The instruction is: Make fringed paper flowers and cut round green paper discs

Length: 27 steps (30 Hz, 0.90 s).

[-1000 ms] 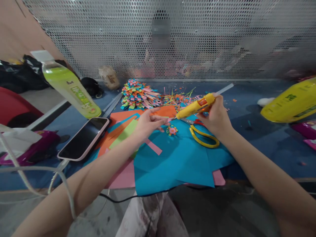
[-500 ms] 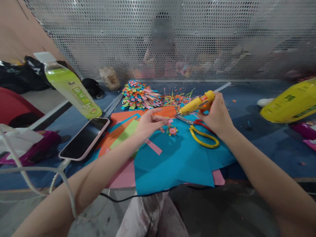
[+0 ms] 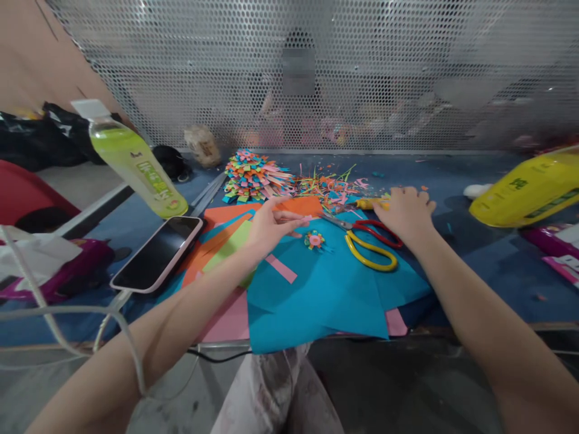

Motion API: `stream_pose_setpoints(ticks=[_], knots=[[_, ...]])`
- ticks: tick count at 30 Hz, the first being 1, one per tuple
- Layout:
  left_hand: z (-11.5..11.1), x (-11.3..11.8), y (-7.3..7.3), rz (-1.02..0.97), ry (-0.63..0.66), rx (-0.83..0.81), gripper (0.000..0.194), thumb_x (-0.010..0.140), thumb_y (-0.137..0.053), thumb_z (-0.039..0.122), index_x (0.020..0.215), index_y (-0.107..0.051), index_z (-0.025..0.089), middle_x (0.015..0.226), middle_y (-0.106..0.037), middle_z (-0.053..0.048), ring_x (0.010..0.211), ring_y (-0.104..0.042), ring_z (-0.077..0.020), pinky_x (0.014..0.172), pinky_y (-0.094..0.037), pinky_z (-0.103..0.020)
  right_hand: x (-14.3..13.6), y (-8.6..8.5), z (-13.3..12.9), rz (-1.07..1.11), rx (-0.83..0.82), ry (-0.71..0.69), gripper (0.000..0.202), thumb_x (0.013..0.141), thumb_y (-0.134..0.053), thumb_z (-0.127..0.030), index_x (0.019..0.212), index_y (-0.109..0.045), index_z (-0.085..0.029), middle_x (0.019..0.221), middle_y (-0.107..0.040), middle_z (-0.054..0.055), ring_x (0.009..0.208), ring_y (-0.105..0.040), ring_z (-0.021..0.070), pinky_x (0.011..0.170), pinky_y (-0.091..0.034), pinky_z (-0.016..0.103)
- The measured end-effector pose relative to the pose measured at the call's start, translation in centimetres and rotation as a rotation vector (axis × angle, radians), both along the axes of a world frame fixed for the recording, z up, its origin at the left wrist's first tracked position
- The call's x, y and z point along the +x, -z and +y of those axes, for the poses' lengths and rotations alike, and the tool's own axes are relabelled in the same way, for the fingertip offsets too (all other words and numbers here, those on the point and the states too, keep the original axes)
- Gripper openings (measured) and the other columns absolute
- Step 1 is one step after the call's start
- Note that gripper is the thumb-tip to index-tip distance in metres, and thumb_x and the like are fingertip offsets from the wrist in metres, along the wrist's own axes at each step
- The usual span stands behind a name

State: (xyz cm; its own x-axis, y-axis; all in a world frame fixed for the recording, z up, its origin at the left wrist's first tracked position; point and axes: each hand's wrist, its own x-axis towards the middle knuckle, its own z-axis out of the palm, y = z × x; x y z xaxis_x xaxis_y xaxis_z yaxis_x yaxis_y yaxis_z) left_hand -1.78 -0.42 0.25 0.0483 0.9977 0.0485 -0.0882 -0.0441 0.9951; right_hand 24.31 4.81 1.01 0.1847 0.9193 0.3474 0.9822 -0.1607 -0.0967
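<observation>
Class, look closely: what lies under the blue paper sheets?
Pink paper shows at the left and lower-right edges of the blue sheets. Whatever else lies beneath is covered and cannot be seen.

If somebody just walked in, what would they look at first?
Probably the spiky, many-coloured paper heap, towards the back of the table. Next, perhaps the small paper flower on the blue paper, just beside the left hand. The red-and-yellow scissors, lying near the right hand, stand out too.
</observation>
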Motion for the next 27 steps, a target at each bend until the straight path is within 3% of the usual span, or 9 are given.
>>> stream_pose_setpoints(ticks=[2, 4, 6, 9, 13, 17, 19, 22, 27], knots=[[0.1, 0.0, 0.1, -0.008, 0.003, 0.003, 0.056, 0.068, -0.072, 0.013, 0.116, -0.044, 0.015, 0.077, -0.070, -0.004, 0.079, -0.070, -0.0212, 0.059, -0.057, -0.027, -1.7, -0.2, -1.3, -0.009, 0.062, -0.347, 0.044, 0.084, -0.054, -0.043, 0.115, -0.060, -0.013, 0.119, -0.058, 0.019, 0.112, -0.050, 0.0359, 0.089, -0.037, 0.050], [0.1, 0.0, 0.1, -0.022, 0.003, 0.011, 0.052, 0.067, -0.072, 0.014, 0.111, -0.044, 0.015, 0.076, -0.069, -0.004, 0.079, -0.070, -0.0208, 0.059, -0.057, -0.027, -3.6, 0.2, -2.4, -0.013, -0.005, -0.760, 0.039, 0.085, -0.054, -0.042, 0.113, -0.062, -0.016, 0.113, -0.063, 0.013, 0.108, -0.052, 0.0292, 0.092, -0.035, 0.043], [0.2, 0.0, 0.3, -0.040, 0.001, 0.028, 0.050, 0.067, -0.073, 0.016, 0.108, -0.045, 0.016, 0.077, -0.069, -0.004, 0.079, -0.070, -0.0204, 0.059, -0.056, -0.027, -5.1, 1.0, -3.2, -0.066, -0.060, -0.937, 0.043, 0.085, -0.053, -0.047, 0.115, -0.062, -0.018, 0.113, -0.064, 0.013, 0.107, -0.050, 0.0307, 0.090, -0.033, 0.045], [0.5, -0.1, 0.5, -0.047, -0.019, 0.066, 0.046, 0.068, -0.073, 0.017, 0.105, -0.047, 0.017, 0.076, -0.069, -0.003, 0.078, -0.069, -0.0182, 0.060, -0.055, -0.025, -6.3, 2.0, -3.7, -0.096, -0.081, -0.973, 0.039, 0.089, -0.048, -0.046, 0.114, -0.062, -0.020, 0.115, -0.064, 0.013, 0.107, -0.048, 0.0327, 0.087, -0.028, 0.049], [0.8, -0.2, 0.9, -0.014, -0.038, 0.099, 0.039, 0.069, -0.071, 0.015, 0.101, -0.048, 0.016, 0.072, -0.068, -0.001, 0.072, -0.066, -0.0147, 0.057, -0.051, -0.023, -6.0, 1.5, -3.7, 0.045, -0.112, -1.005, 0.029, 0.084, -0.058, -0.041, 0.103, -0.062, -0.019, 0.109, -0.065, 0.011, 0.103, -0.051, 0.0301, 0.086, -0.031, 0.045], [0.9, -0.3, 1.1, 0.058, -0.002, 0.121, 0.038, 0.071, -0.069, 0.016, 0.103, -0.051, 0.015, 0.073, -0.069, -0.001, 0.062, -0.063, -0.0108, 0.050, -0.044, -0.020, -5.2, 0.8, -3.4, 0.422, -0.159, -0.973, 0.016, 0.080, -0.064, -0.034, 0.086, -0.060, -0.020, 0.088, -0.067, 0.006, 0.084, -0.059, 0.0226, 0.079, -0.040, 0.040], [0.7, -0.4, 1.1, 0.065, 0.017, 0.115, 0.044, 0.071, -0.070, 0.018, 0.110, -0.051, 0.014, 0.079, -0.071, -0.004, 0.064, -0.064, -0.0119, 0.050, -0.044, -0.020, -4.9, 0.8, -3.1, 0.710, -0.237, -0.962, 0.019, 0.076, -0.067, -0.036, 0.083, -0.057, -0.021, 0.082, -0.066, 0.004, 0.076, -0.062, 0.0198, 0.073, -0.045, 0.037], [0.3, -0.3, 0.8, 0.034, 0.037, 0.107, 0.052, 0.071, -0.071, 0.017, 0.118, -0.049, 0.014, 0.085, -0.073, -0.007, 0.069, -0.067, -0.0136, 0.052, -0.045, -0.020, -4.8, 1.1, -2.6, 1.112, -0.363, -0.903, 0.027, 0.070, -0.073, -0.035, 0.084, -0.054, -0.022, 0.085, -0.069, 0.003, 0.080, -0.066, 0.0192, 0.075, -0.050, 0.036], [-0.6, 0.2, -0.1, -0.009, 0.057, 0.050, 0.051, 0.071, -0.069, 0.011, 0.120, -0.053, 0.014, 0.085, -0.074, -0.008, 0.070, -0.068, -0.0141, 0.052, -0.045, -0.020, -4.8, 1.2, -2.5, 1.304, -0.428, -0.821, 0.029, 0.065, -0.077, -0.032, 0.083, -0.055, -0.022, 0.079, -0.070, 0.001, 0.070, -0.065, 0.0159, 0.068, -0.051, 0.033]])
